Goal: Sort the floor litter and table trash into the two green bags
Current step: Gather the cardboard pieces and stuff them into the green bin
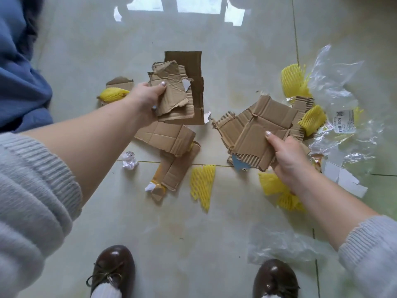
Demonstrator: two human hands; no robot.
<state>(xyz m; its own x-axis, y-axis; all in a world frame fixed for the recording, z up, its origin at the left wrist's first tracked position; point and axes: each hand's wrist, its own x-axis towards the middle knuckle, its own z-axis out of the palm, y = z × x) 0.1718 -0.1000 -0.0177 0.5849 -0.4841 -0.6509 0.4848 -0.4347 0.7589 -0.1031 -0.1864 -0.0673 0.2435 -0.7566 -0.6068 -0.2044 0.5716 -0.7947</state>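
Now both hands are loaded with cardboard above the tiled floor [214, 244]. The left hand [148, 96] grips a stack of torn cardboard pieces [182, 87], thumb pressed on top of the crumpled front sheet, fingers hidden beneath. The right hand [287, 158] pinches a second bunch of corrugated cardboard [257, 130], thumb flat on the upper sheet, fingers curled underneath.

Down on the floor, more flattened cardboard [167, 138] lies between the two hands, and a long strip with orange tape [169, 175] runs from it toward the near edge. A crumpled white paper ball [130, 161] sits just left of that strip. Yellow foam fruit nets are scattered about: one [203, 184] near the middle, one [277, 190] partly under the right wrist, one [293, 79] toward the far right, one [312, 119] beside the right-hand cardboard, and one [112, 94] behind the left wrist. Clear plastic wrapping [335, 82] with a printed label spreads along the right edge, and another clear sheet [277, 244] lies by the right shoe [275, 278]. The left shoe [113, 267] stands at the near edge. Blue fabric [19, 78] fills the far left corner.
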